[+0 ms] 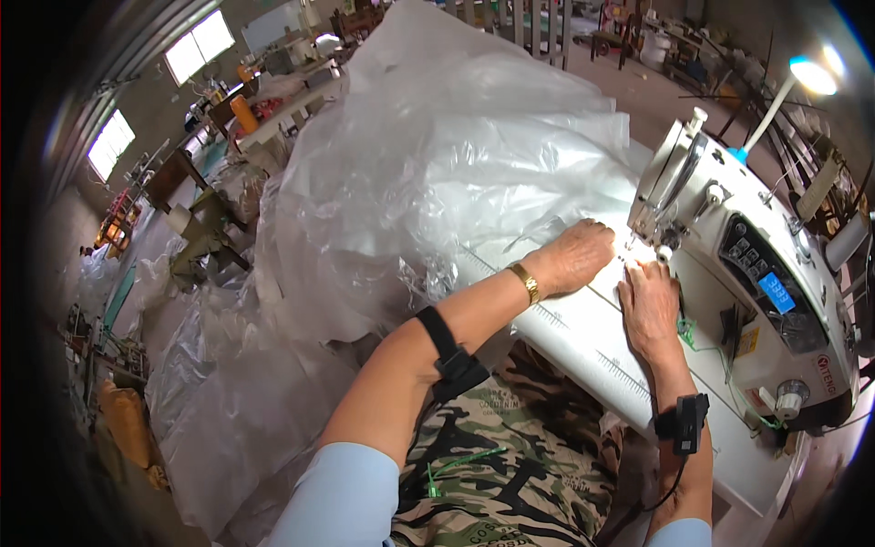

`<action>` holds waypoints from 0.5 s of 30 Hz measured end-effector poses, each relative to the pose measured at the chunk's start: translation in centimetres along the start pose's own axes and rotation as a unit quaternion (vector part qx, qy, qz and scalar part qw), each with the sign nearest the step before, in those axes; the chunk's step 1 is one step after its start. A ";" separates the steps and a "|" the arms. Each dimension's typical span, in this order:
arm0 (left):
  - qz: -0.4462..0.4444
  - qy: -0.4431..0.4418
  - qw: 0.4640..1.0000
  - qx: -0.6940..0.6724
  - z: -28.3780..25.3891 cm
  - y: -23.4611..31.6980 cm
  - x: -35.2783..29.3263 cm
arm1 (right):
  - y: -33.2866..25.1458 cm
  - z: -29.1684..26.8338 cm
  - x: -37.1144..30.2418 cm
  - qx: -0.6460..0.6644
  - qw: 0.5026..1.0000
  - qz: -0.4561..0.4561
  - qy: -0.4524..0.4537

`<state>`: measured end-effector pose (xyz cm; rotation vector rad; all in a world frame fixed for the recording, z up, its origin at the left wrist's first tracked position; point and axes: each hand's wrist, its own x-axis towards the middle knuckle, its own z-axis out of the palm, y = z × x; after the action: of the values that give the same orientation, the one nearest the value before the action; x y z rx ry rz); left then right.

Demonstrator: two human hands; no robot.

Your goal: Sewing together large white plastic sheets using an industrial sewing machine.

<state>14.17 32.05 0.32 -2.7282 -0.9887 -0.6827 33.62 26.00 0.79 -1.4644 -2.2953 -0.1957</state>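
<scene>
Both of my hands meet at the needle area of a white sewing machine (729, 219), under its bright lamp light. My left hand (576, 257) is closed with curled fingers, just left of the needle, beside the edge of a big translucent plastic sheet (410, 155). From the near side my right hand (651, 308) reaches in, its fingers bent and drawn together below the presser foot. Glare washes out the fingertips, so what they pinch cannot be made out. Green thread (685, 334) lies against the right hand's outer side.
The machine's table (583, 351) carries ruler marks along its near edge. A lit lamp (811, 77) stands over the machine head. Plastic sheeting (246, 392) spills down on the left. A camouflage cloth (510, 447) covers my lap, with green thread (434, 483) on it.
</scene>
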 end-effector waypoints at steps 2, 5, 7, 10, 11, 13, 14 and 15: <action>0.027 0.026 0.999 -0.007 -3.0 -0.1 0.3 | 0.2 -0.1 -0.1 -0.009 1.000 0.007 0.002; -0.025 0.112 0.993 -0.030 -9.3 -2.1 0.0 | -0.6 -0.2 -0.2 -0.016 1.000 0.012 -0.013; -0.072 0.178 0.981 0.004 -13.0 -4.8 0.3 | -0.2 -0.4 -0.3 -0.011 1.000 0.011 -0.003; -0.103 0.125 0.971 0.175 -15.4 -12.4 -1.5 | 0.0 -0.7 -0.3 -0.015 1.000 0.026 0.000; -0.159 0.074 0.970 0.168 -15.5 -15.2 -2.9 | -0.1 -0.7 -0.3 -0.019 0.999 0.027 0.003; -0.266 -0.002 0.956 0.127 -15.6 -20.6 -7.6 | -0.7 -0.5 -0.2 -0.013 1.000 0.019 0.008; -0.311 -0.025 0.946 0.087 -15.4 -22.2 -9.1 | -0.8 -0.3 -0.2 -0.004 1.000 0.014 0.004; -0.298 -0.024 0.951 0.081 -14.6 -22.3 -8.7 | -0.5 -0.2 -0.2 0.000 1.000 0.015 0.000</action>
<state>-11.31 39.96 9.07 -2.3057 -1.8203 -0.5770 33.30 25.53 0.94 -1.4974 -2.2711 -0.1868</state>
